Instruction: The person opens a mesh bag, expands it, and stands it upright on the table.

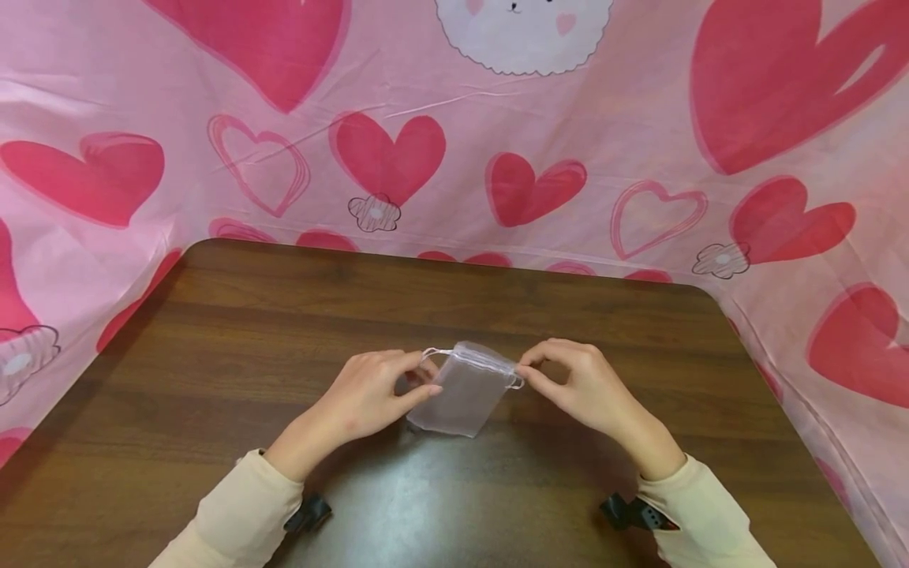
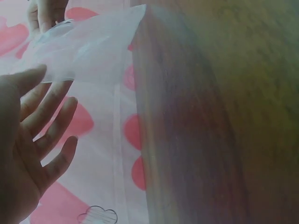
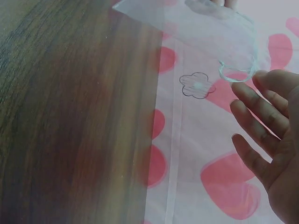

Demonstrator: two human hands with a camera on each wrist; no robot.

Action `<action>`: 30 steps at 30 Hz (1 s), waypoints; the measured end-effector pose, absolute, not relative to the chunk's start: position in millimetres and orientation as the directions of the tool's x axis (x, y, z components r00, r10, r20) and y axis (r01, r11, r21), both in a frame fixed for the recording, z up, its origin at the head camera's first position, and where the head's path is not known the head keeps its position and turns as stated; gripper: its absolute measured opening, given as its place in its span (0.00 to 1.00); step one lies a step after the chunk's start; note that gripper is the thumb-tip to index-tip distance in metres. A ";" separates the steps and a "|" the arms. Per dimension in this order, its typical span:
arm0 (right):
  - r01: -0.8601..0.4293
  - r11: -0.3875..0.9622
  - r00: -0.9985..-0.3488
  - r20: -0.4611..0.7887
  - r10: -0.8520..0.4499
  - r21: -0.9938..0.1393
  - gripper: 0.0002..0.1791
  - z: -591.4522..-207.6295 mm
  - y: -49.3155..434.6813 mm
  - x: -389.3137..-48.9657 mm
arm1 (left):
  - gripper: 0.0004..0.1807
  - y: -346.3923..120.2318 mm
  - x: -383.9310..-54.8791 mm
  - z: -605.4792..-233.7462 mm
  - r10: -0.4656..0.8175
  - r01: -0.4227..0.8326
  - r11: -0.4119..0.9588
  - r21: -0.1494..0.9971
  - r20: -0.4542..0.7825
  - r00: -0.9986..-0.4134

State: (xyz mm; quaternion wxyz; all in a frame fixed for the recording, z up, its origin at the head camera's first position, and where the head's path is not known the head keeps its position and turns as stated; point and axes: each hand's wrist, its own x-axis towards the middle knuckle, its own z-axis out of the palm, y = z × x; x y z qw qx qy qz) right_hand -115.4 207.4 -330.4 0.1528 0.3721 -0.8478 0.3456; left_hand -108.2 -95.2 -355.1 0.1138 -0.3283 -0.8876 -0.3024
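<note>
A small sheer white drawstring bag (image 1: 461, 394) hangs between the two hands above the table, its gathered top up and slightly tilted. My left hand (image 1: 376, 386) pinches its left side, the thumb in front and the fingertips behind; the other fingers are spread in the left wrist view. At the upper right corner, my right hand (image 1: 585, 383) pinches the bag's edge by the cord between thumb and index finger. A white cord loop (image 3: 236, 77) shows at those fingertips in the right wrist view. Another cord loop (image 1: 435, 352) sticks out at the upper left.
Below the hands lies a dark brown wooden table (image 1: 284, 315) with rounded far corners. A pink cloth (image 1: 461, 87) printed with hearts hangs behind and along both sides. Black straps with small devices (image 1: 639, 513) sit at the wrists by the cream sleeves.
</note>
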 end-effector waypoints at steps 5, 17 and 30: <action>-0.726 0.497 -0.688 0.523 -0.504 -0.475 0.12 -329.2 208.9 -113.5 | 0.06 -95.1 -107.1 -357.1 0.487 0.639 0.612 0.466 0.414 -0.769; -0.680 0.524 -0.727 0.561 -0.395 -0.513 0.15 -338.0 201.1 -103.9 | 0.07 -94.2 -105.5 -358.2 0.452 0.648 0.590 0.482 0.468 -0.759; -0.565 0.512 -0.825 0.450 -0.342 -0.647 0.15 -353.4 189.5 -90.6 | 0.06 -94.1 -106.3 -354.3 0.373 0.618 0.604 0.503 0.507 -0.777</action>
